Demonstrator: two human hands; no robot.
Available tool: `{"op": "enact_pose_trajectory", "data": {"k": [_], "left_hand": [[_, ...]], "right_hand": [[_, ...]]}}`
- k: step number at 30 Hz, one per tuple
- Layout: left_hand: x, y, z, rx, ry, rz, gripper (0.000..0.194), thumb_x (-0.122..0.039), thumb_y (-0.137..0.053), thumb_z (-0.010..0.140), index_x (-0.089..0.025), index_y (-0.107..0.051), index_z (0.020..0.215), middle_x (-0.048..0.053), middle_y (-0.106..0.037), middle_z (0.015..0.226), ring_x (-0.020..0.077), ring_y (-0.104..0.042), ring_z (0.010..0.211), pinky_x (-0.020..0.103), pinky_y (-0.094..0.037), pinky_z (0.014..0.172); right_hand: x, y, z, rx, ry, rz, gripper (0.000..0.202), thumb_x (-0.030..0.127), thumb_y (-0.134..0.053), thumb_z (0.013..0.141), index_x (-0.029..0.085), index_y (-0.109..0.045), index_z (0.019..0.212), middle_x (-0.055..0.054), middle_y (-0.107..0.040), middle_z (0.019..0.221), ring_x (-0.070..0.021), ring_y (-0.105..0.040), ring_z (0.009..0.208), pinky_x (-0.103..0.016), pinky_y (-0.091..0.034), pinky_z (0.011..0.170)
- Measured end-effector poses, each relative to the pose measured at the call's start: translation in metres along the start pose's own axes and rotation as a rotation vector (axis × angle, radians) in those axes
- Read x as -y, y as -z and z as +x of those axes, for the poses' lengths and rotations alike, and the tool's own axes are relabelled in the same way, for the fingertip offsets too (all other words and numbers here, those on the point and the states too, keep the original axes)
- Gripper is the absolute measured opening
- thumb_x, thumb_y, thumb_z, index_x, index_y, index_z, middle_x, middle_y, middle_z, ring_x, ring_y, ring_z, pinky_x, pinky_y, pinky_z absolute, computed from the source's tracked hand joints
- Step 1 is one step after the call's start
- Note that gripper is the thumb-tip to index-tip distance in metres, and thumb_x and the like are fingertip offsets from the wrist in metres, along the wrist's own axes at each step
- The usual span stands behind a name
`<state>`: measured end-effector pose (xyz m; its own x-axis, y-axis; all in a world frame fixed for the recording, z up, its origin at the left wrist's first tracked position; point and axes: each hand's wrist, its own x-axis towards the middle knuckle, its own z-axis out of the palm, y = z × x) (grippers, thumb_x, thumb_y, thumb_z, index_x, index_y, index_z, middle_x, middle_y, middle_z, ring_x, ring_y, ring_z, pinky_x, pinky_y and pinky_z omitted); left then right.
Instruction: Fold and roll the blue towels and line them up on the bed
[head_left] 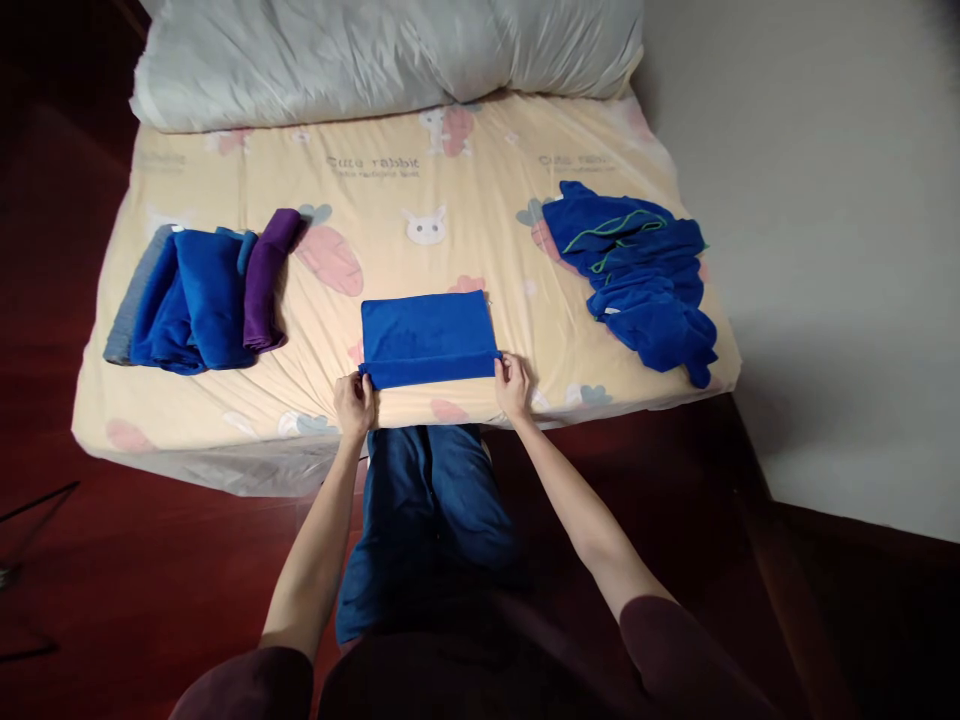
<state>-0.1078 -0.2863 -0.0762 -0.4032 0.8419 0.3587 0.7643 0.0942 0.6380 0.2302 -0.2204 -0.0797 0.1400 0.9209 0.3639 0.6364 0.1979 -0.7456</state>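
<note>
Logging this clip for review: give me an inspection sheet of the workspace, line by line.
Surface: bed with a cream cartoon-print sheet, flat.
Job's things: blue towel, folded into a rectangle near the front edge of the bed.
Clutter: stack of folded cloths, blue, grey and purple, on the left; loose heap of blue towels on the right; grey pillow at the far end.
Grips: left hand pinches the towel's near left corner; right hand pinches the near right corner.
Cables: thin dark line on the floor at far left, too unclear to name.
Surroundings: dark red floor; pale wall on the right.
</note>
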Motion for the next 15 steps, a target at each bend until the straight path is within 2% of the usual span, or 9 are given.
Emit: {"op": "enact_pose_trajectory", "data": {"k": [5,10,15], "left_hand": [[-0.003,0.001,0.0,0.005,0.018,-0.001,0.029,-0.042,-0.049,0.1,-0.019,-0.062,0.111,0.01,-0.06,0.093,0.0242,-0.06,0.092,0.039,-0.049,0.086],[-0.006,0.006,-0.006,-0.042,-0.05,-0.033,0.033,-0.035,-0.048,0.099,-0.018,-0.056,0.126,0.019,-0.053,0.129,0.028,-0.054,0.122,0.045,-0.044,0.105],[-0.002,0.008,-0.011,0.04,-0.199,0.015,0.035,-0.032,-0.057,0.093,-0.022,-0.061,0.127,0.017,-0.051,0.146,0.0311,-0.051,0.128,0.052,-0.038,0.112]], "right_hand": [[0.001,0.0,-0.001,-0.023,0.023,-0.015,0.028,0.04,-0.047,0.104,0.02,-0.065,0.112,-0.009,-0.069,0.102,-0.02,-0.067,0.097,-0.034,-0.056,0.088],[0.003,0.004,-0.004,-0.076,0.118,-0.098,0.03,0.033,-0.043,0.105,0.02,-0.068,0.115,-0.013,-0.066,0.114,-0.0229,-0.063,0.111,-0.039,-0.05,0.099],[0.006,0.011,-0.008,0.028,0.22,-0.299,0.034,0.026,-0.044,0.104,0.024,-0.069,0.126,-0.012,-0.066,0.133,-0.0275,-0.059,0.121,-0.048,-0.04,0.106]]}}
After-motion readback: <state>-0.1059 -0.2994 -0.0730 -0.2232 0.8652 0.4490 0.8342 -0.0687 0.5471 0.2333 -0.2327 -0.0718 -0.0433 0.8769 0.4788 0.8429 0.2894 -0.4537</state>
